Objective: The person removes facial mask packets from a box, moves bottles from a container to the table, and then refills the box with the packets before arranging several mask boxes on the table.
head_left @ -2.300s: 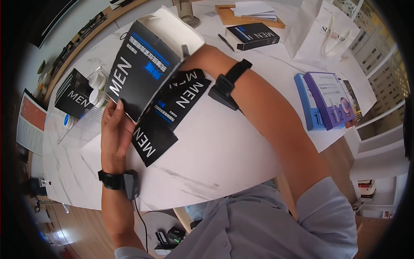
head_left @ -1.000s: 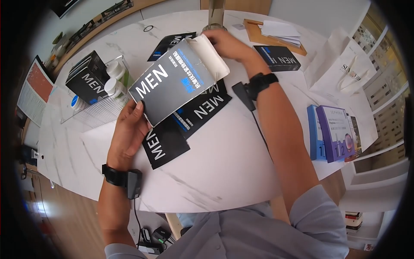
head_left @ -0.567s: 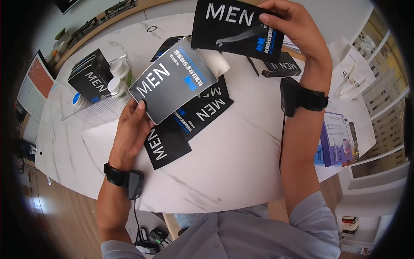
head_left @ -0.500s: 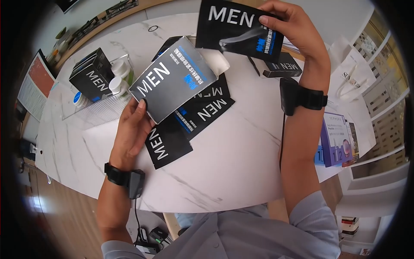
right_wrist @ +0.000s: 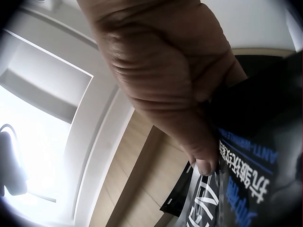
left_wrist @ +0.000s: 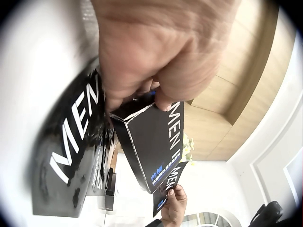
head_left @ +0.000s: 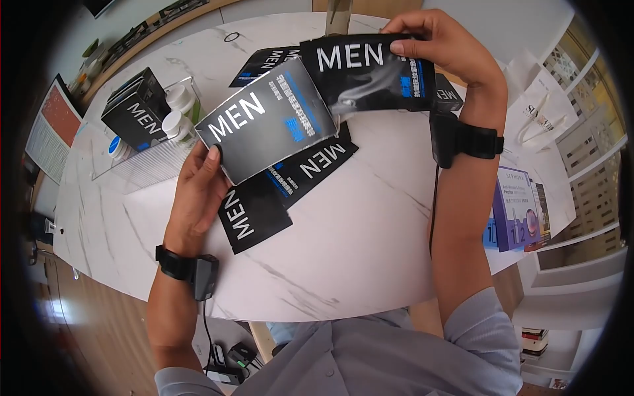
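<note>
My left hand (head_left: 200,188) grips the lower left corner of a black MEN box (head_left: 267,125), thumb on its front; the left wrist view shows the box (left_wrist: 151,142) in its fingers. My right hand (head_left: 449,49) pinches a black MEN sachet (head_left: 370,72) by its right end. The sachet's left part reaches the box's upper right edge; whether they touch I cannot tell. In the right wrist view, the right hand (right_wrist: 165,80) has its thumb against the sachet (right_wrist: 270,132). Under and beside the box, more sachets (head_left: 254,221) lie on the marble table (head_left: 343,251).
At the left, a clear rack (head_left: 142,165) holds MEN boxes (head_left: 139,109) and white jars (head_left: 177,123). Another MEN box (head_left: 449,96) lies behind the right wrist. A paper bag (head_left: 541,119) and a purple box (head_left: 518,211) stand at the right.
The right hand came from the box's open end with a sachet, lifted it up and right, then lowered it slightly beside the box. The left hand keeps its hold, and the box has turned slightly.
</note>
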`<state>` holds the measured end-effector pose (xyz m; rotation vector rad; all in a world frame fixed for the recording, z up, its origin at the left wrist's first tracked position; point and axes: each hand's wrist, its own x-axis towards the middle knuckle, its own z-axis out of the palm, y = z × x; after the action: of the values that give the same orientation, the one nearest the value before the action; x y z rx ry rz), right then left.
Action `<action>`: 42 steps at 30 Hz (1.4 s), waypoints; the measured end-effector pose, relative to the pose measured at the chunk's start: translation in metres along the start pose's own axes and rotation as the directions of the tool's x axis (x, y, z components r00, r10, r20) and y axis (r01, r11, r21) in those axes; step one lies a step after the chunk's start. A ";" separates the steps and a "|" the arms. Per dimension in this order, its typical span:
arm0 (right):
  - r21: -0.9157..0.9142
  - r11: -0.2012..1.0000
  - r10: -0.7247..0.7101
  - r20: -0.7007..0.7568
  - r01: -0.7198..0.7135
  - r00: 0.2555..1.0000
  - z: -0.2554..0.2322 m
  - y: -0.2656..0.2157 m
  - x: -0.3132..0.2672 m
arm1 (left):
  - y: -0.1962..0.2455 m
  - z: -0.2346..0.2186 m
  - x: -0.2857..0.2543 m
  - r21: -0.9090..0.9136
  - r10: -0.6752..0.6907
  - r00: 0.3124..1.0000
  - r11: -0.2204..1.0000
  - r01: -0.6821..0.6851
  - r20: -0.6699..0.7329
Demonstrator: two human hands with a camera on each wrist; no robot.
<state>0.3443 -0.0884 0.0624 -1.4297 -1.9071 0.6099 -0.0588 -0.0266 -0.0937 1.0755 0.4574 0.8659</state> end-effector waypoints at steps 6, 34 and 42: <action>-0.020 1.000 -0.009 0.039 0.010 0.999 0.001 0.005 -0.002 | -0.002 -0.003 0.001 -0.013 0.005 1.000 1.000 -0.005 0.004; -0.156 0.980 0.128 0.021 -0.123 0.992 0.031 -0.049 0.010 | -0.002 -0.001 0.001 -0.027 0.017 0.999 0.999 -0.018 -0.041; 0.242 0.969 -0.011 0.240 -0.049 0.971 0.040 -0.043 0.014 | -0.002 -0.002 0.001 -0.040 0.019 1.000 0.999 -0.020 -0.017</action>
<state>0.2846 -0.0870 0.0696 -1.2617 -1.9196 1.0323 -0.0592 -0.0254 -0.0967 1.0378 0.4418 0.8985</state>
